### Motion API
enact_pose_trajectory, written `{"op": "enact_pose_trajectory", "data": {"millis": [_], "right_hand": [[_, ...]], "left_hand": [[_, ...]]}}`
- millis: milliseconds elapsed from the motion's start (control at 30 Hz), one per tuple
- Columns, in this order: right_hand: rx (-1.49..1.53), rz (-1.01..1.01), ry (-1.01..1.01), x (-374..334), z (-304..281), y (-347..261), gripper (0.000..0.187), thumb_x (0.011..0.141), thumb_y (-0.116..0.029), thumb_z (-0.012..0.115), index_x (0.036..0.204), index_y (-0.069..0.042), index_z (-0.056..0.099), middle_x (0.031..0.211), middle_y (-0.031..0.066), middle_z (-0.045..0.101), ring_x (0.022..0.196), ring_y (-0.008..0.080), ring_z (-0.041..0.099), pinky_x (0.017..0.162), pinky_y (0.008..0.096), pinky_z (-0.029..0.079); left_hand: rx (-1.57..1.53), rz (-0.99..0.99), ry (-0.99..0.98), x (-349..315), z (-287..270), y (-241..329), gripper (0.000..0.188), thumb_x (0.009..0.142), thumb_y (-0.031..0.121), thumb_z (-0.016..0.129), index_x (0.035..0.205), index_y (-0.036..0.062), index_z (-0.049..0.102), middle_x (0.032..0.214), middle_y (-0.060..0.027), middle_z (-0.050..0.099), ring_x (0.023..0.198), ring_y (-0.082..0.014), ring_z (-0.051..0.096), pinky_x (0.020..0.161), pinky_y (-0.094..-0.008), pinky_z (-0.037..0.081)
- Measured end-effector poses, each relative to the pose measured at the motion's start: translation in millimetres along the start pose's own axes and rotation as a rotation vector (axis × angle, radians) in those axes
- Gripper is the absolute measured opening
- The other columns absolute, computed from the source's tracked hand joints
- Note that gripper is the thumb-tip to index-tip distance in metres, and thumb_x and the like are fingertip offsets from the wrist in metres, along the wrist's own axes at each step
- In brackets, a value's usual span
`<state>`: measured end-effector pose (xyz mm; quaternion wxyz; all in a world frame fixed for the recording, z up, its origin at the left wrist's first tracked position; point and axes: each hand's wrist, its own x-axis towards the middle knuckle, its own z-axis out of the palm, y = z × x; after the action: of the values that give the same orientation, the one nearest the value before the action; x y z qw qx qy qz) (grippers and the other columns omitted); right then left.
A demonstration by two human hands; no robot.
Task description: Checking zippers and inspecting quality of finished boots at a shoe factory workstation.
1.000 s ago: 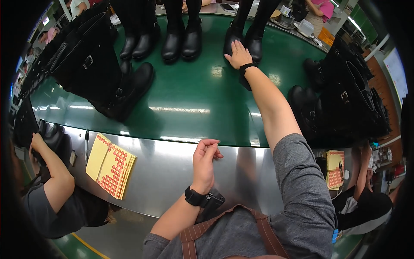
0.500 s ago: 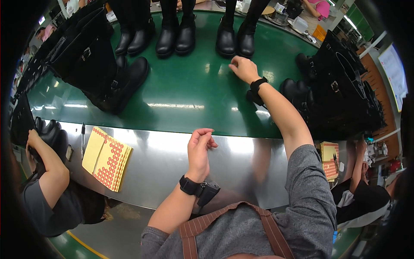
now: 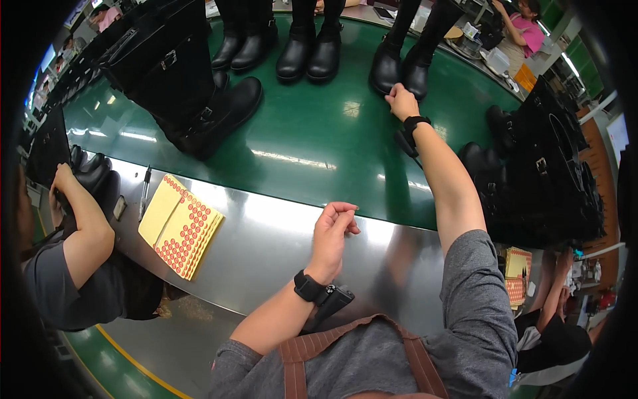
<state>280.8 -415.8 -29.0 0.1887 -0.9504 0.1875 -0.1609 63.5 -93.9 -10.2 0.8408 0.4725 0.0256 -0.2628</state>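
My right hand [image 3: 403, 102] reaches forward to the toes of a pair of tall black boots standing upright, a left boot [image 3: 385, 69] and a right boot [image 3: 416, 76]. Its fingers are drawn together at the toe fronts; anything between them is too small to make out. My left hand [image 3: 334, 233] hangs over the steel front edge of the table, fingers curled and thumb close to the index finger. A small reddish spot shows at its index fingertip, and I cannot tell what it is. Both wrists wear black straps with small devices.
More upright boots [image 3: 309, 53] stand along the far side of the green tabletop [image 3: 299, 126]. Black buckled boots [image 3: 193, 86] crowd the left, others [image 3: 531, 166] the right. A yellow pad with red round stickers [image 3: 181, 226] and a pen [image 3: 145, 193] lie front left. Co-workers sit either side.
My right hand has moved slightly forward to the boot toes. The whole view has shifted, so the table and boots appear further right. My left hand stays curled over the steel edge.
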Motion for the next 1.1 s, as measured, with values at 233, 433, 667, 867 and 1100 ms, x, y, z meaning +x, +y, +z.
{"op": "enact_pose_trajectory", "data": {"millis": [233,433,667,867,1100], "right_hand": [[-0.099,-0.205,-0.413,-70.7,-48.0,-26.0,0.024,0.079,-0.028,0.070,0.094,-0.010,0.070,0.086,0.0115,0.070,0.083,0.0290,0.067,0.077,0.0406,0.052],[0.358,-0.405,-0.418,-171.2,-89.9,-99.9,0.024,0.083,-0.025,0.069,0.096,-0.005,0.067,0.086,0.0081,0.071,0.075,0.0209,0.067,0.070,0.0327,0.052],[1.400,0.205,-0.586,-321.9,-145.0,-96.3,0.024,0.095,-0.030,0.057,0.100,-0.007,0.058,0.076,0.0005,0.062,0.062,0.0038,0.054,0.059,0.0176,0.042],[1.751,0.638,-0.385,-360.6,-120.3,-63.1,0.025,0.097,-0.033,0.053,0.085,-0.011,0.054,0.071,-0.0043,0.050,0.062,0.0033,0.046,0.057,0.0167,0.039],[1.780,0.389,-0.407,-364.9,-107.5,-48.1,0.019,0.098,-0.023,0.050,0.087,-0.009,0.055,0.074,-0.0026,0.052,0.067,0.0057,0.048,0.064,0.0202,0.041]], "left_hand": [[0.042,0.018,-0.025,3.4,-1.5,-2.9,0.011,0.093,0.012,0.053,0.100,0.0044,0.057,0.074,-0.0012,0.054,0.070,-0.0114,0.054,0.068,-0.0268,0.047],[-0.048,0.010,-0.036,10.8,-10.4,-2.4,0.013,0.093,0.010,0.051,0.103,0.0031,0.055,0.080,-0.0042,0.056,0.071,-0.0165,0.057,0.072,-0.0313,0.051],[-0.107,-0.004,-0.060,14.3,-11.6,-4.0,0.016,0.092,0.008,0.050,0.107,0.0014,0.051,0.078,-0.0067,0.057,0.071,-0.0200,0.060,0.066,-0.0327,0.051],[0.152,-0.103,-0.009,4.8,9.5,13.8,0.014,0.091,0.012,0.053,0.101,0.0019,0.054,0.081,-0.0083,0.060,0.074,-0.0202,0.062,0.067,-0.0336,0.053],[0.604,0.172,-0.057,76.4,21.4,110.9,0.012,0.086,0.017,0.060,0.090,0.0057,0.061,0.078,-0.0043,0.062,0.071,-0.0126,0.057,0.062,-0.0276,0.047]]}}
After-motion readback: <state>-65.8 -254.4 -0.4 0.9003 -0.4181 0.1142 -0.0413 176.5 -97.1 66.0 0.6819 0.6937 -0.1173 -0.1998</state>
